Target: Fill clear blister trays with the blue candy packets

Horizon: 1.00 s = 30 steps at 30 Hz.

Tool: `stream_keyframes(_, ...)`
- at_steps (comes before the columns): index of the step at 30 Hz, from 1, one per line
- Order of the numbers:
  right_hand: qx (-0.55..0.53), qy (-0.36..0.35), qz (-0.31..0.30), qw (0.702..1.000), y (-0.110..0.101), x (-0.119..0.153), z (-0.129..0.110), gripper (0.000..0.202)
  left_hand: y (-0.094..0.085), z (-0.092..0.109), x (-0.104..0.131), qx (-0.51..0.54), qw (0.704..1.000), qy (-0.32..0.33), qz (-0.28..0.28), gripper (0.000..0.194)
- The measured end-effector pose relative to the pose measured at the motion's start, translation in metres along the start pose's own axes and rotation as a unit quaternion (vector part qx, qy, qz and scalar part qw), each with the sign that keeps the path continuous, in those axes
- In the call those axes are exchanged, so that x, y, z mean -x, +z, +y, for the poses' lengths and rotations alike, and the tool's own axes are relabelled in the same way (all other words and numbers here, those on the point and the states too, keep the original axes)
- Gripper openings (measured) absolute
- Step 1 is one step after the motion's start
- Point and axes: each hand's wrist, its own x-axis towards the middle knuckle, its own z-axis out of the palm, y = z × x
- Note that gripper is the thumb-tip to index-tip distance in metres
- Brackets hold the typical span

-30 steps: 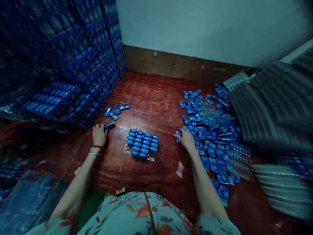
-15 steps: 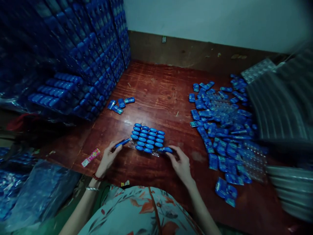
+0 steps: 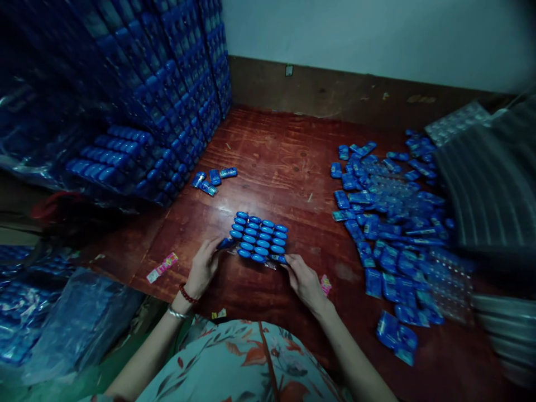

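A clear plastic tray [image 3: 271, 264] stands on the table in front of me, filled with rows of small blue packs [image 3: 263, 237] set on edge, their rounded ends up. My left hand [image 3: 205, 265] is closed on a blue pack [image 3: 225, 243] just left of the tray. At the tray's front right corner, my right hand [image 3: 302, 277] pinches another blue pack [image 3: 277, 258], which touches or nearly touches the row. What these packs contain cannot be made out.
To the right lies a heap of loose blue packs [image 3: 389, 257] with clear empty trays [image 3: 450, 285] among them. Stacked trays [image 3: 481, 184] stand beyond. Filled trays rise in a tall stack [image 3: 180, 95] at left. Several packs [image 3: 214, 177] and pink wrappers [image 3: 162, 268] lie on the table [image 3: 268, 145].
My left hand has brought its pack closer to the tray's left side. My right hand has moved its pack in against the front right corner. The view has shifted slightly.
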Motion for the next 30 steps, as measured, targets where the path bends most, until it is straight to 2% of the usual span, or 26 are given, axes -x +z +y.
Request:
stream_keyframes(4,0.045,-0.015,-0.026,0.999,-0.005,-0.001,0.0,0.026,-0.001,-0.006,-0.002,-0.045,0.985,0.131,-0.103,0.038)
stream_keyframes(6,0.06,-0.017,-0.063,0.996,-0.011,-0.005,0.0,0.03,-0.006,-0.012,-0.011,-0.061,0.971,0.166,-0.158,0.039)
stream_keyframes(11,0.095,-0.036,-0.131,0.986,-0.026,-0.017,0.003,0.041,-0.023,-0.024,-0.035,-0.036,0.941,0.177,-0.287,0.041)
stream_keyframes(14,0.131,-0.065,-0.149,0.978,-0.03,-0.023,0.0,0.043,-0.027,-0.024,-0.042,-0.029,0.926,0.182,-0.331,0.04)
stream_keyframes(18,0.192,-0.092,-0.199,0.957,-0.029,-0.035,-0.017,0.037,-0.023,-0.021,-0.043,-0.078,0.905,0.206,-0.365,0.042)
stream_keyframes(20,0.214,-0.099,-0.228,0.945,-0.026,-0.042,-0.026,0.037,-0.019,-0.022,-0.039,-0.105,0.902,0.225,-0.353,0.043)
stream_keyframes(24,0.248,-0.092,-0.239,0.934,-0.021,-0.047,-0.032,0.039,-0.012,-0.03,-0.024,-0.149,0.928,0.227,-0.256,0.044)
stream_keyframes(27,0.264,-0.079,-0.206,0.939,-0.017,-0.038,-0.027,0.038,-0.006,-0.038,-0.02,-0.132,0.951,0.203,-0.192,0.039)
stream_keyframes(28,0.264,-0.071,-0.187,0.944,-0.016,-0.034,-0.026,0.037,-0.004,-0.04,-0.024,-0.116,0.963,0.186,-0.158,0.038)
stream_keyframes(30,0.257,-0.046,-0.141,0.955,-0.013,-0.025,-0.023,0.036,-0.001,-0.047,-0.044,-0.084,0.987,0.124,-0.056,0.039)
